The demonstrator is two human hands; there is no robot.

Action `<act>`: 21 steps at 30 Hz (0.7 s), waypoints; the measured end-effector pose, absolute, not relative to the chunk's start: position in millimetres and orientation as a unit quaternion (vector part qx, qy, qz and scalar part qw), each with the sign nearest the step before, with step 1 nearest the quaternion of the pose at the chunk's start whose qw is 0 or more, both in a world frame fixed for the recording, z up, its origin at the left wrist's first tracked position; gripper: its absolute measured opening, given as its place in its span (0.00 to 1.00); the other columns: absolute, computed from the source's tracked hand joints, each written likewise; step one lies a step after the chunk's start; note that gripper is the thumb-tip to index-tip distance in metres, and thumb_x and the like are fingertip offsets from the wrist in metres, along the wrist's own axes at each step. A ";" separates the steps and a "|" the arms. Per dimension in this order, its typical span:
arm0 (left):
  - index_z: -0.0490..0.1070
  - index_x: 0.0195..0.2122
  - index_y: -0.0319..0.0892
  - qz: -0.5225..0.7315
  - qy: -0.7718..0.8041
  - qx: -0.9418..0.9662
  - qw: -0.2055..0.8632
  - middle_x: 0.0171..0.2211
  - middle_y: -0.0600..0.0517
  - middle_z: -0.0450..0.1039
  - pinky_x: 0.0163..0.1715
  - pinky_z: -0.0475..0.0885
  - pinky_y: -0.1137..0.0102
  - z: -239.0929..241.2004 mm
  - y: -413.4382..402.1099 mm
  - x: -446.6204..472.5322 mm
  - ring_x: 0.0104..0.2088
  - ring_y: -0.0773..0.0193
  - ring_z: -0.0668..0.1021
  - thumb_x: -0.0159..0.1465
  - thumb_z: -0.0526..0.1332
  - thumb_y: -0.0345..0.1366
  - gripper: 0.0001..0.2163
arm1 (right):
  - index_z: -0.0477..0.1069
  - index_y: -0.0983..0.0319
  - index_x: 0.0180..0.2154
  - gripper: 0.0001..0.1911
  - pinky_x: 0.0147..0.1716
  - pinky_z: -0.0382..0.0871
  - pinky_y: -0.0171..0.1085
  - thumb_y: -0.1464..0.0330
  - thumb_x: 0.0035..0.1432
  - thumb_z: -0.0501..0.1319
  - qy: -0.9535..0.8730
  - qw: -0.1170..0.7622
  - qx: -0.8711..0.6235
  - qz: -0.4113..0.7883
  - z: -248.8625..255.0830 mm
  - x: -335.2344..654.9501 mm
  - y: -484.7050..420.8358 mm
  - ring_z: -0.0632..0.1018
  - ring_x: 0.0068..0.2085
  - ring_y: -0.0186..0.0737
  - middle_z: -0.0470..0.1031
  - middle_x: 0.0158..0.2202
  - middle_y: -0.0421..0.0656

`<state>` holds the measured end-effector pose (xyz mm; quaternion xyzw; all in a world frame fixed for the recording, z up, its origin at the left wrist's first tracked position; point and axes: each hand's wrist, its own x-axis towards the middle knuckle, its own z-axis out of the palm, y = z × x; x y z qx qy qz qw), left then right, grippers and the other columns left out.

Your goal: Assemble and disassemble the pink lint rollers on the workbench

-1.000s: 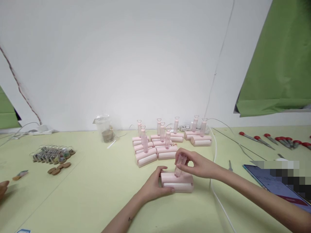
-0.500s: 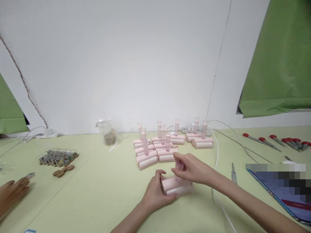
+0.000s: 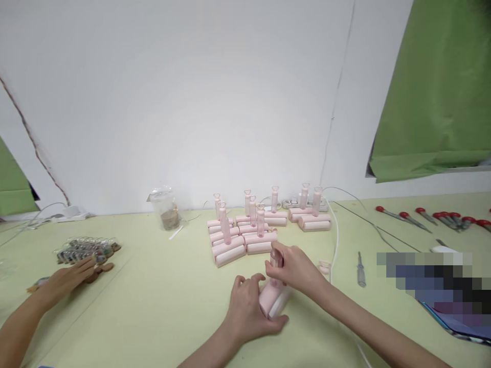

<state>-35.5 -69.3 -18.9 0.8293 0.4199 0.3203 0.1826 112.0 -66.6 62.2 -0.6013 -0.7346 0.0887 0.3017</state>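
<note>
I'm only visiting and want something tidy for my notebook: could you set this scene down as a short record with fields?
Left hand: curled around the pink roller
Right hand: gripping the clear pink tube at the roller
Behind them: similar pink pieces with heart-topped handles
Near right forearm: small loose pink piece, screwdriver
Far right: red-ended tools
Far left: another person's hand, brown discs, small glass bottles
Surface: pale yellow-green table

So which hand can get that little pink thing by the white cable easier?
Probably the right hand: it's nearer the pink thing, though holding a pink tube. The left hand is farther, around the pink base.
</note>
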 end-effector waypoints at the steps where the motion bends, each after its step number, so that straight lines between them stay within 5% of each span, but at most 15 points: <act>1: 0.61 0.45 0.38 0.318 0.417 0.830 0.189 0.32 0.46 0.67 0.39 0.60 0.59 -18.7 -68.1 -36.8 0.34 0.52 0.68 0.43 0.64 0.44 0.28 | 0.51 0.59 0.21 0.12 0.17 0.53 0.30 0.67 0.46 0.57 -0.735 0.312 -0.594 0.102 60.1 116.3 -68.9 0.66 0.18 0.32 0.61 0.14 0.33; 4: 0.57 0.46 0.39 0.313 0.415 0.815 0.256 0.36 0.46 0.66 0.39 0.63 0.62 -17.5 -63.1 -43.0 0.39 0.53 0.67 0.44 0.63 0.39 0.28 | 0.59 0.60 0.27 0.12 0.18 0.60 0.31 0.59 0.49 0.57 -0.743 0.315 -0.534 0.251 56.4 140.1 -63.9 0.72 0.21 0.34 0.70 0.21 0.36; 8: 0.50 0.49 0.43 0.286 0.383 0.790 0.384 0.39 0.50 0.65 0.43 0.63 0.65 -15.3 -55.9 -53.8 0.41 0.58 0.68 0.45 0.62 0.34 0.31 | 0.59 0.63 0.42 0.18 0.26 0.70 0.35 0.61 0.62 0.37 -0.678 0.380 -0.564 0.279 51.5 180.6 -18.1 0.76 0.25 0.33 0.73 0.34 0.45; 14: 0.45 0.52 0.44 0.383 0.374 0.740 0.408 0.52 0.44 0.55 0.52 0.54 0.59 14.5 -46.4 -46.7 0.54 0.51 0.59 0.36 0.69 0.33 0.44 | 0.65 0.65 0.42 0.12 0.39 0.67 0.44 0.66 0.58 0.55 -0.689 0.339 -0.607 0.204 30.7 191.6 62.7 0.72 0.40 0.39 0.69 0.42 0.45; 18: 0.51 0.50 0.45 0.450 0.272 0.704 0.477 0.48 0.46 0.64 0.50 0.58 0.63 45.4 -44.2 -10.1 0.50 0.56 0.66 0.39 0.69 0.34 0.37 | 0.64 0.63 0.46 0.14 0.39 0.68 0.44 0.66 0.58 0.54 -0.683 0.325 -0.621 0.207 19.2 179.2 80.6 0.72 0.42 0.40 0.67 0.46 0.45; 21: 0.63 0.32 0.41 0.431 0.251 0.654 0.569 0.27 0.52 0.72 0.33 0.68 0.70 49.6 -44.0 17.5 0.30 0.64 0.75 0.42 0.68 0.40 0.20 | 0.64 0.64 0.45 0.14 0.38 0.68 0.44 0.66 0.58 0.54 -0.668 0.354 -0.616 0.222 20.6 181.7 75.6 0.72 0.41 0.40 0.67 0.45 0.45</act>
